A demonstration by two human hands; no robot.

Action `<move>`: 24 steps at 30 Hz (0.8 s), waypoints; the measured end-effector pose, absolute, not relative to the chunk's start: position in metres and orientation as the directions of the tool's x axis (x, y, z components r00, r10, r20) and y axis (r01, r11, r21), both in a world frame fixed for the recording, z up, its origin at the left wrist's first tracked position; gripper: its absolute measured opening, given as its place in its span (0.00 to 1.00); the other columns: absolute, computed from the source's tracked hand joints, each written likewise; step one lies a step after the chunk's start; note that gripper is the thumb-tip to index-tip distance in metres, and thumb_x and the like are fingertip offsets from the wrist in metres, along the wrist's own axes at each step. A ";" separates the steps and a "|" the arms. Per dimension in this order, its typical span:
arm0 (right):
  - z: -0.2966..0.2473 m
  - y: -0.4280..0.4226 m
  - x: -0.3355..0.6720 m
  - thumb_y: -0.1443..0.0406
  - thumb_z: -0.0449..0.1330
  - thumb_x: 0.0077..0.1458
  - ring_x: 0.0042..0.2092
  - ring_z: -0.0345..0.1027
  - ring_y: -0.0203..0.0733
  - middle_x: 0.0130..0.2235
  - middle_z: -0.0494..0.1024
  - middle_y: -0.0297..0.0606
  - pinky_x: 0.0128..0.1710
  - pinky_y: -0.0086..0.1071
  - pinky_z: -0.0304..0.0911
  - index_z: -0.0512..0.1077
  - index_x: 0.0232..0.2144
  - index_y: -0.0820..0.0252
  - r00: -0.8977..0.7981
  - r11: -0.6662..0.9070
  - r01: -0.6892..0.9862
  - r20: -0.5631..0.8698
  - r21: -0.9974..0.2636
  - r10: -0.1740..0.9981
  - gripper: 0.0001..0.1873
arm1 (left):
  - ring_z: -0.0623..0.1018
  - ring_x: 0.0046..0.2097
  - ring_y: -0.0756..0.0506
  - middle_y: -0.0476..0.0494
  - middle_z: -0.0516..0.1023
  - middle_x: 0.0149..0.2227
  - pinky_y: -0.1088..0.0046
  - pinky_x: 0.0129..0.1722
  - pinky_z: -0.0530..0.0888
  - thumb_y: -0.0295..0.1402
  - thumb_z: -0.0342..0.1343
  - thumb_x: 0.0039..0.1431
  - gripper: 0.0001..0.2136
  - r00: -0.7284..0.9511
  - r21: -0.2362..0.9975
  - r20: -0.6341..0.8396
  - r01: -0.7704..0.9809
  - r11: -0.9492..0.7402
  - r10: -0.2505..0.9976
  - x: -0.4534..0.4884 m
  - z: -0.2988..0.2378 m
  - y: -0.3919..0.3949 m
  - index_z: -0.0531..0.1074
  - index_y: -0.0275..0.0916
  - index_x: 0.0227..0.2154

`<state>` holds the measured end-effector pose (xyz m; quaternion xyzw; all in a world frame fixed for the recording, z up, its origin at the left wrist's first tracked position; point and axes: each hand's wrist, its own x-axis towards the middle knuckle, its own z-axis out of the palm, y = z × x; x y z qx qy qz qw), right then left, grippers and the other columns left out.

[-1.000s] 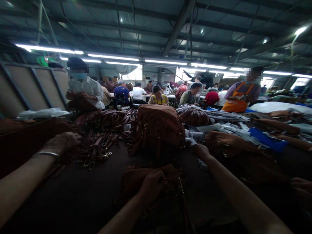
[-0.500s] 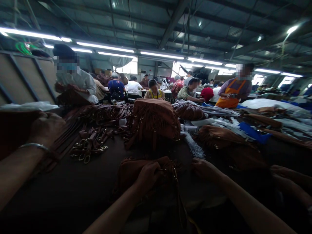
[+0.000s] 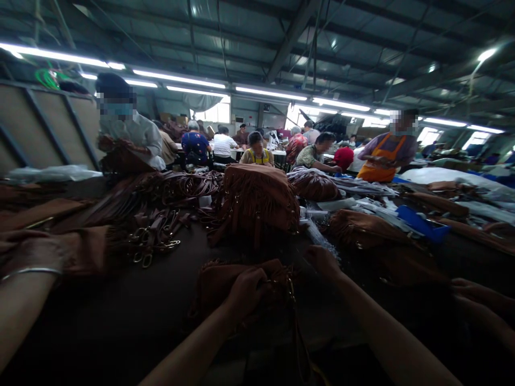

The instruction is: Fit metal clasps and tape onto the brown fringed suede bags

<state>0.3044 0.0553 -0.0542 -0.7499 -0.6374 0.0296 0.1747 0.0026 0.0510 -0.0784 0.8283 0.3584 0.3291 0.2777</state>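
A dim factory hall is shown, with a dark table spread with brown goods. At its near middle lies a fringed bag, gripped at the top by the left hand, whose fingers are closed on it. The right hand is held just right of that bag, beside a clear plastic strip; how far it is open cannot be told. A heap of straps lies further left, and a co-worker's hand rests at the left edge.

A bag-making factory hall: steel-trussed roof, long strip lights, rows of seated workers, fringed brown bags and straps heaped on tables.
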 end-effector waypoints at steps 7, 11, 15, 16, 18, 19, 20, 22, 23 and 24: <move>-0.064 0.096 0.285 0.68 0.57 0.52 0.35 0.71 0.41 0.32 0.78 0.44 0.33 0.29 0.58 0.77 0.28 0.62 0.262 -0.213 0.925 0.122 -0.315 0.957 0.09 | 0.75 0.37 0.47 0.48 0.77 0.33 0.75 0.36 0.65 0.28 0.60 0.52 0.02 0.521 0.708 0.344 0.402 -0.580 0.781 0.003 -0.077 0.052 0.72 0.39 0.29; -0.043 0.072 0.271 0.68 0.51 0.56 0.37 0.70 0.40 0.36 0.77 0.44 0.36 0.29 0.58 0.74 0.33 0.64 0.223 -0.152 0.929 0.182 -0.336 0.958 0.11 | 0.76 0.38 0.46 0.48 0.78 0.35 0.75 0.37 0.67 0.30 0.60 0.52 0.03 0.523 0.751 0.324 0.364 -0.550 0.789 0.001 -0.077 0.054 0.74 0.39 0.31; -0.024 0.015 0.220 0.60 0.50 0.60 0.35 0.69 0.37 0.34 0.76 0.38 0.35 0.28 0.58 0.72 0.33 0.60 0.102 0.032 0.901 0.284 -0.432 0.953 0.13 | 0.76 0.39 0.46 0.49 0.79 0.37 0.75 0.38 0.68 0.30 0.59 0.53 0.05 0.539 0.770 0.314 0.337 -0.541 0.782 -0.001 -0.078 0.056 0.75 0.40 0.33; -0.025 0.001 0.204 0.59 0.50 0.60 0.34 0.69 0.37 0.33 0.76 0.37 0.34 0.28 0.58 0.71 0.32 0.59 0.053 0.098 0.876 0.295 -0.473 0.954 0.14 | 0.77 0.40 0.46 0.48 0.79 0.37 0.74 0.39 0.68 0.30 0.59 0.53 0.05 0.544 0.769 0.310 0.339 -0.542 0.780 -0.002 -0.079 0.056 0.76 0.40 0.34; -0.031 -0.022 0.173 0.61 0.51 0.60 0.34 0.69 0.37 0.32 0.76 0.36 0.33 0.28 0.57 0.71 0.30 0.58 0.030 0.120 0.865 0.289 -0.487 0.957 0.12 | 0.77 0.40 0.45 0.47 0.80 0.38 0.73 0.40 0.69 0.30 0.58 0.53 0.07 0.552 0.766 0.300 0.347 -0.541 0.778 -0.002 -0.080 0.057 0.76 0.40 0.36; -0.037 -0.029 0.161 0.62 0.51 0.60 0.33 0.70 0.38 0.32 0.76 0.36 0.32 0.28 0.56 0.71 0.29 0.58 0.061 0.078 0.879 0.275 -0.470 0.960 0.12 | 0.77 0.41 0.45 0.46 0.80 0.38 0.73 0.41 0.69 0.30 0.58 0.53 0.08 0.556 0.765 0.297 0.347 -0.542 0.776 -0.002 -0.080 0.058 0.77 0.40 0.37; -0.042 -0.033 0.151 0.62 0.52 0.60 0.33 0.70 0.38 0.32 0.77 0.36 0.31 0.28 0.55 0.72 0.29 0.58 0.101 0.028 0.896 0.266 -0.443 0.959 0.11 | 0.77 0.41 0.44 0.46 0.80 0.39 0.73 0.41 0.69 0.30 0.58 0.53 0.08 0.560 0.764 0.299 0.346 -0.545 0.773 -0.002 -0.080 0.058 0.77 0.40 0.37; -0.052 -0.035 0.140 0.63 0.52 0.60 0.33 0.71 0.39 0.32 0.77 0.36 0.30 0.29 0.53 0.72 0.29 0.57 0.163 -0.050 0.922 0.267 -0.383 0.950 0.11 | 0.77 0.42 0.44 0.45 0.80 0.39 0.72 0.42 0.69 0.30 0.57 0.53 0.09 0.564 0.760 0.309 0.339 -0.555 0.766 -0.002 -0.080 0.057 0.77 0.40 0.38; -0.054 -0.034 0.138 0.63 0.52 0.61 0.33 0.72 0.39 0.32 0.77 0.36 0.30 0.29 0.53 0.73 0.30 0.57 0.171 -0.064 0.932 0.278 -0.358 0.945 0.11 | 0.77 0.42 0.44 0.45 0.80 0.39 0.72 0.43 0.69 0.30 0.57 0.53 0.09 0.566 0.760 0.313 0.333 -0.559 0.763 -0.002 -0.079 0.057 0.77 0.40 0.38; -0.056 -0.033 0.137 0.63 0.52 0.61 0.33 0.72 0.39 0.32 0.77 0.36 0.29 0.29 0.53 0.73 0.30 0.57 0.168 -0.064 0.940 0.291 -0.335 0.942 0.12 | 0.77 0.42 0.44 0.45 0.80 0.39 0.72 0.43 0.70 0.30 0.57 0.54 0.09 0.568 0.762 0.315 0.327 -0.559 0.761 -0.003 -0.079 0.057 0.78 0.40 0.38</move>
